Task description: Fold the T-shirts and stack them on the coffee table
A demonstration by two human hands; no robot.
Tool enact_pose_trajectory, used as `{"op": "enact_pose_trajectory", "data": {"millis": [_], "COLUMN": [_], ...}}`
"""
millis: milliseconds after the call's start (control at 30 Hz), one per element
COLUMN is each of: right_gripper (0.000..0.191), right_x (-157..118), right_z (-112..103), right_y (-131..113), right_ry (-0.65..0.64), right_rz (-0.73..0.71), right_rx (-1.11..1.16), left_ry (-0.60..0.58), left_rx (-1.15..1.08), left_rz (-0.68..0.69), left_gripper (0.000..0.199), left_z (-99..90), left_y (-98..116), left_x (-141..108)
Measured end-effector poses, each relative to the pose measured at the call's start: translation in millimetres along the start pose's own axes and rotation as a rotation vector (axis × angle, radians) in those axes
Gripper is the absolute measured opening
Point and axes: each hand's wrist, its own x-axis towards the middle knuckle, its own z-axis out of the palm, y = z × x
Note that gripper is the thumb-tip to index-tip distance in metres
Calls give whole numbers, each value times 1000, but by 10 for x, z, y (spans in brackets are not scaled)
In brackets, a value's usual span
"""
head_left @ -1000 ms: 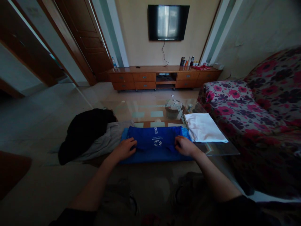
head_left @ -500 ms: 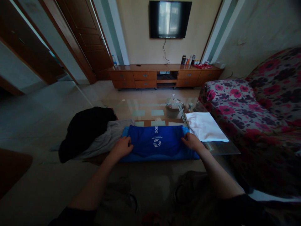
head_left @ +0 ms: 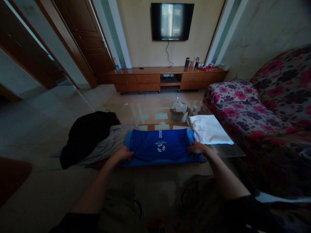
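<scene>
1. The folded royal-blue fabric garment point(head_left: 145, 144) lies on the clear glass worktop point(head_left: 229, 151), long axis left to right, white number point(head_left: 160, 133) farther than its emblem point(head_left: 161, 148).
2. Left hand point(head_left: 124, 153), right hand point(head_left: 197, 148): at opposite ends; cannot tell whether either grip is closed.

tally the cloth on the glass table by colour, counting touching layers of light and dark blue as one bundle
Black: 1 black heap
Grey: 1 grey cloth, up against the black heap
Blue: 1 blue bundle, between the two hands
White: 1 white cloth, folded
Total: 4
</scene>
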Motion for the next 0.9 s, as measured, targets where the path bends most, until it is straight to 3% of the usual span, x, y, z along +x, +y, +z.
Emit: {"op": "enact_pose_trajectory", "data": {"millis": [100,300,367,467,533,600,733,900], "right_gripper": [36,41,44,47,41,37,39,60], "right_x": [-18,64,69,63,81,137,357,642], "right_z": [-23,57,56,68,115,189,363,584], "right_y": [33,67,61,-25,-153,-325,-644,-700], "right_ry": [-120,-154,-53,301,524,651,688,624], "right_rz": [50,93,117,151,67,-95,-311,-270], "right_rx": [57,-27,-93,-213,-261,-291,-274,-266], "left_ry": [-7,-80,23,308,503,639,660,584], "left_rx": [-10,134,191,256,275,289,319,376], "left_rz": [18,0,14,84,189,356,601,622], "left_gripper": [37,35,36,40,38,35,45,58], "left_z": [-36,-45,-44,-13,36,96,188,219], "left_y": [-13,-54,-63,36,196,386,604,465], "left_x": [-47,-44,-22,4,21,56,224,478]}}
